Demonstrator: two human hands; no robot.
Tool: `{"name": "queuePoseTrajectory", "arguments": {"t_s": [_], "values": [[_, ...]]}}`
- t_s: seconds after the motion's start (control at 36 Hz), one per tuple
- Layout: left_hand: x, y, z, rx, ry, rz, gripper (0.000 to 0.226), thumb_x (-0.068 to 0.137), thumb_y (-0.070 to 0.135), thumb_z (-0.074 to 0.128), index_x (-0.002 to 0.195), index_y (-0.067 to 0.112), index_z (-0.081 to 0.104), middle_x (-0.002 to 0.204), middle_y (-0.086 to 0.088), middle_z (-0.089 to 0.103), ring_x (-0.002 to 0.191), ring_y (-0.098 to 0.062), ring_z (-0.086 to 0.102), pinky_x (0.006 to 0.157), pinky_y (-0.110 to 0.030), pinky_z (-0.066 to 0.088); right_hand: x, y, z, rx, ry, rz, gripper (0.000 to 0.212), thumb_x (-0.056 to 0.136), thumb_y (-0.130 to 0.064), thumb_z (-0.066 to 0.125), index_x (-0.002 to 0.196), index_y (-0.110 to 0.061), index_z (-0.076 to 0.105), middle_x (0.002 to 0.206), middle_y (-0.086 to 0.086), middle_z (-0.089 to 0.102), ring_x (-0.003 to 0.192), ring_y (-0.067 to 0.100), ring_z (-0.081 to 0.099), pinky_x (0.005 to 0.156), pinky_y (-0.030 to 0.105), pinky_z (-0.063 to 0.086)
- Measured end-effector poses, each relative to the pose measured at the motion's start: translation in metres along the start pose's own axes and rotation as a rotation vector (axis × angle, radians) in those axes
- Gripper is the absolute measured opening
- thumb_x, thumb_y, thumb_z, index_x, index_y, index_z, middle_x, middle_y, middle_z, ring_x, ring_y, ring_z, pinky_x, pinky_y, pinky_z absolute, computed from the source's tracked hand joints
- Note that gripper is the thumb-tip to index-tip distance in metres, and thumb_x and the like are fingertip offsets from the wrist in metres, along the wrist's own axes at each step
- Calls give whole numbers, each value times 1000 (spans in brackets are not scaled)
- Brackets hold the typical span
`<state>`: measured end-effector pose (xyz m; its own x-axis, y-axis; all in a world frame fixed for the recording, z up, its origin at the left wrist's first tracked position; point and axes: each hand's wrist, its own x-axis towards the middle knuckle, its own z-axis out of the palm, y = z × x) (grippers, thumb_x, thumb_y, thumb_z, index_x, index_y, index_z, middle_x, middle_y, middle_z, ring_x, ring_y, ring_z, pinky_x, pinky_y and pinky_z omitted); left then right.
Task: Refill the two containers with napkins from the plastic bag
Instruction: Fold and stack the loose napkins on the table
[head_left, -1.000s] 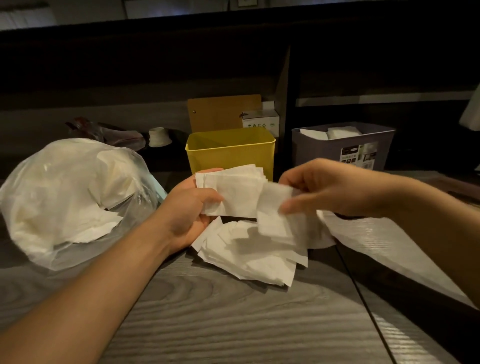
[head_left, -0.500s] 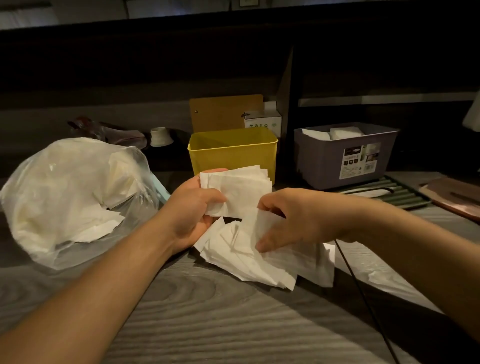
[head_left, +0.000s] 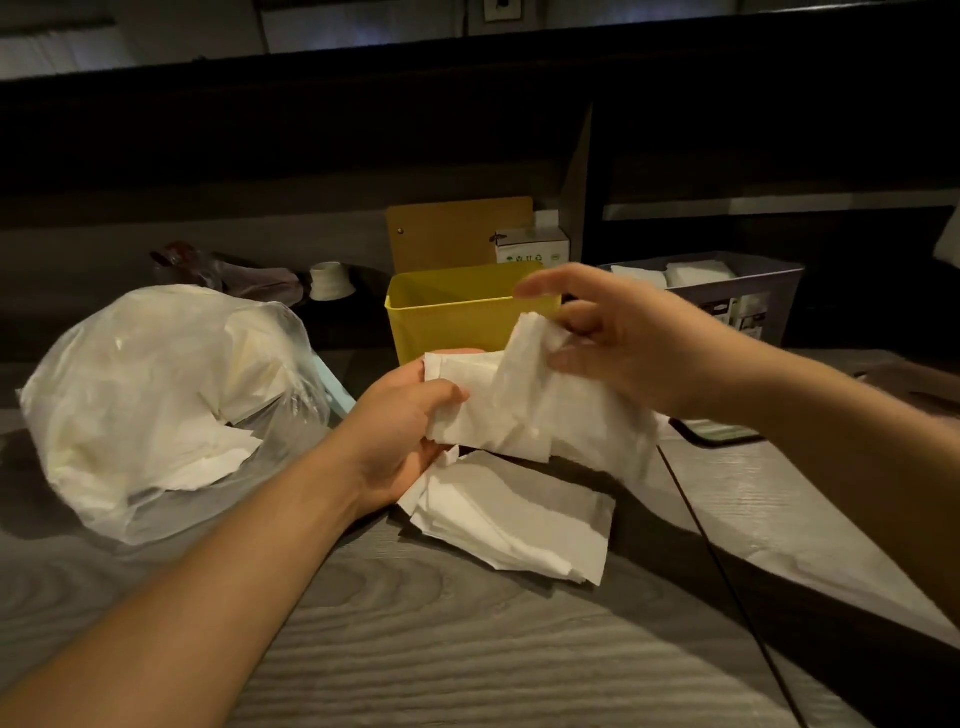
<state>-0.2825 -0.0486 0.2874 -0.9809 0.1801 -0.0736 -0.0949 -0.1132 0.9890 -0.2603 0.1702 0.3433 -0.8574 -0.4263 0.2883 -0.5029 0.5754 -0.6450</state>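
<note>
— Grey wood-grain table (head_left: 467, 670) in a dim room; what differs from half a second ago?

— My right hand (head_left: 623, 343) has risen off the loose pile (head_left: 519, 525) and now pinches soft, crumpled napkins (head_left: 530, 364), forefinger stretched out above them.

— And your left hand (head_left: 405, 421)?

— Thumb clamped as before on a flat folded stack (head_left: 467, 405), just in front of the yellow container (head_left: 447, 317).

— The rest?

— Grey container (head_left: 779, 296) behind my right hand with some white napkins inside; crinkly clear plastic bag (head_left: 166, 405) bulging at my left
</note>
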Motion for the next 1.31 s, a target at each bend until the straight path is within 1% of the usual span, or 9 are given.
{"name": "queuePoseTrajectory", "arguments": {"t_s": [0.06, 0.17, 0.25, 0.39, 0.56, 0.67, 0.89, 1.06, 1.31], "values": [[0, 1, 0, -12, 2, 1, 31, 104, 11, 47, 130, 18, 63, 120, -9, 73, 113, -30, 69, 93, -45, 57, 12, -8, 3, -193, -3, -80, 58, 98, -15, 57, 148, -36, 36, 117, -20, 56, 103, -2, 57, 80, 4, 49], [-6, 4, 2, -51, -68, 1, 37, 107, 36, 38, 130, 22, 63, 121, -9, 73, 112, -27, 70, 94, -45, 56, 33, -13, 21, -400, -150, -138, 66, 102, -10, 50, 156, -35, 21, 135, -1, 58, 113, 14, 62, 94, 32, 56], [-7, 5, 2, -24, -108, 2, 33, 101, 33, 47, 125, 24, 68, 118, -10, 74, 113, -29, 69, 93, -46, 56, 40, -11, 36, -420, -209, -148, 74, 101, -7, 55, 158, -36, 17, 142, 2, 56, 124, 19, 56, 100, 33, 51], [-3, 3, 1, -7, -111, 26, 51, 90, -11, 56, 127, 23, 64, 124, -14, 68, 112, -34, 67, 80, -44, 61, 28, 5, 25, -348, -82, -112, 84, 94, -14, 67, 156, -41, 17, 140, -11, 48, 108, 0, 51, 78, 8, 45], [-2, 2, -2, 26, -133, 69, 56, 93, -13, 51, 129, 28, 60, 131, -8, 62, 116, -33, 64, 87, -53, 60, -8, 33, 18, 125, 7, 173, 90, 85, -14, 77, 151, -47, 26, 133, -18, 49, 128, 7, 48, 104, 36, 50], [-5, 6, 4, 24, -151, 95, 54, 95, -12, 51, 127, 31, 61, 128, -3, 64, 115, -30, 65, 83, -48, 62, -16, 37, 27, 328, -43, 228, 95, 85, -5, 76, 149, -53, 24, 119, -27, 45, 112, 6, 55, 82, 24, 57], [-5, 16, 18, 232, -155, 134, 54, 95, -9, 54, 127, 34, 60, 129, 1, 58, 121, -26, 57, 95, -47, 58, -13, 38, 31, 483, 229, 198, 79, 86, 4, 70, 145, -40, 42, 131, -19, 53, 129, 8, 48, 104, 38, 51], [6, 20, 25, 373, -152, 112, 56, 92, -6, 60, 131, 34, 56, 127, 3, 57, 115, -21, 57, 99, -44, 55, -14, 47, 30, 513, 337, 308, 73, 90, 8, 61, 146, -34, 43, 119, -9, 58, 105, 11, 59, 61, 15, 53], [11, 2, 12, 443, -156, 174, 34, 98, 23, 61, 124, 44, 62, 117, 13, 64, 108, -16, 63, 76, -29, 60, -26, 57, 14, 151, 284, 328, 17, 95, -17, 66, 107, -27, 71, 98, -11, 74, 93, 5, 68, 88, 29, 58]]}}
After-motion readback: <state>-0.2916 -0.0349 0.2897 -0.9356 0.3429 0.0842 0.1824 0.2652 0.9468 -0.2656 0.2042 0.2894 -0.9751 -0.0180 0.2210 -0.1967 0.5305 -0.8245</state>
